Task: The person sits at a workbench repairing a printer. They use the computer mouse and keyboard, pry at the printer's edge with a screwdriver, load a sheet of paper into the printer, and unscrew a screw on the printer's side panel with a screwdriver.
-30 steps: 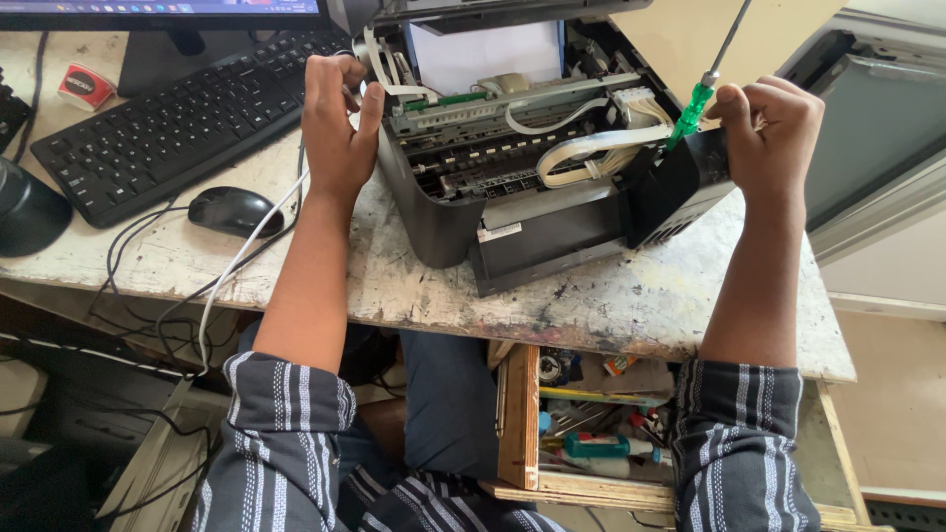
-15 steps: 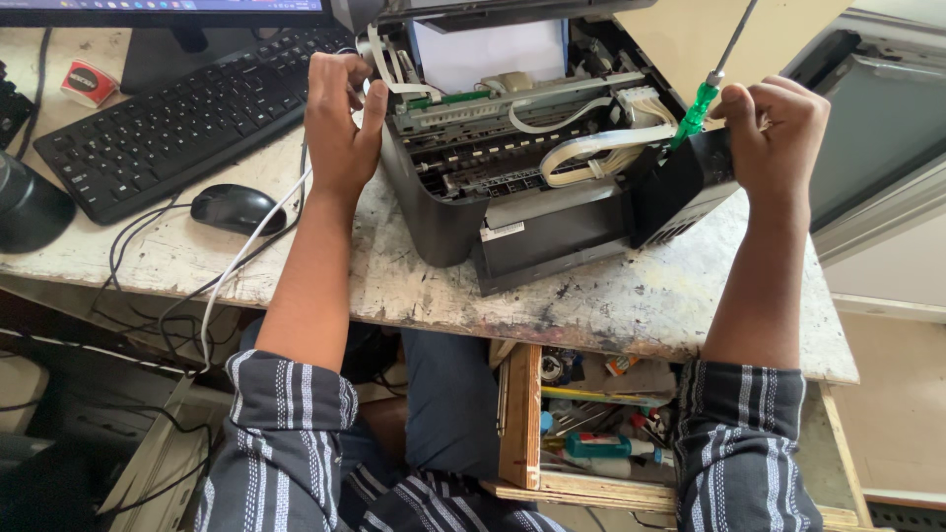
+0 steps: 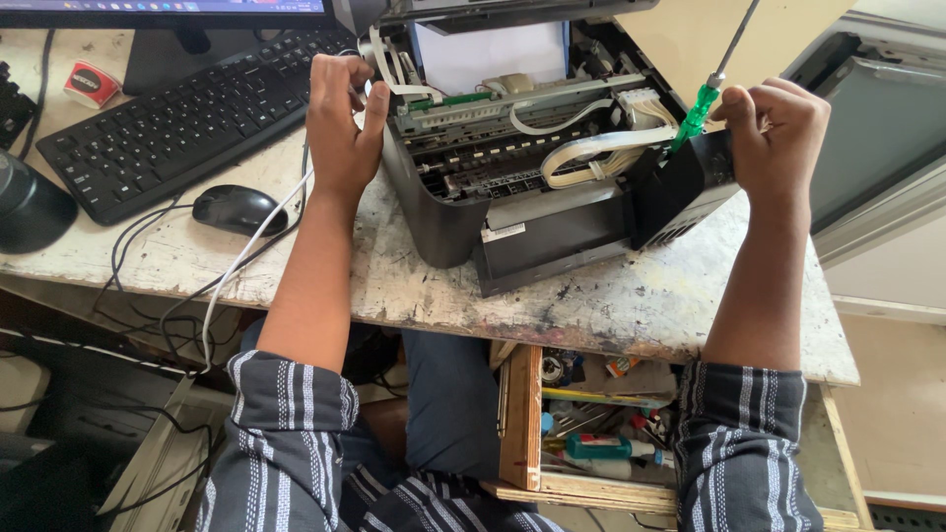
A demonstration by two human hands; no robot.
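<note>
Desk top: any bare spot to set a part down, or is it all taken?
Bare strip along the front edge of the desk, before the printer, between the forearms. A smaller patch between mouse and left hand, crossed by a white cable. Crowded at the keyboard; the right hand holds a screwdriver.

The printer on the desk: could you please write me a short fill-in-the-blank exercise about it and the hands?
1. The right hand holds a screwdriver with a ____ handle.
2. The left hand grips the printer on the side nearer the ____.
3. The mouse lies in front of the keyboard and is coloured ____.
4. Below the desk, a wooden ____ of tools stands open.

Missing words: green; keyboard; black; drawer
</note>
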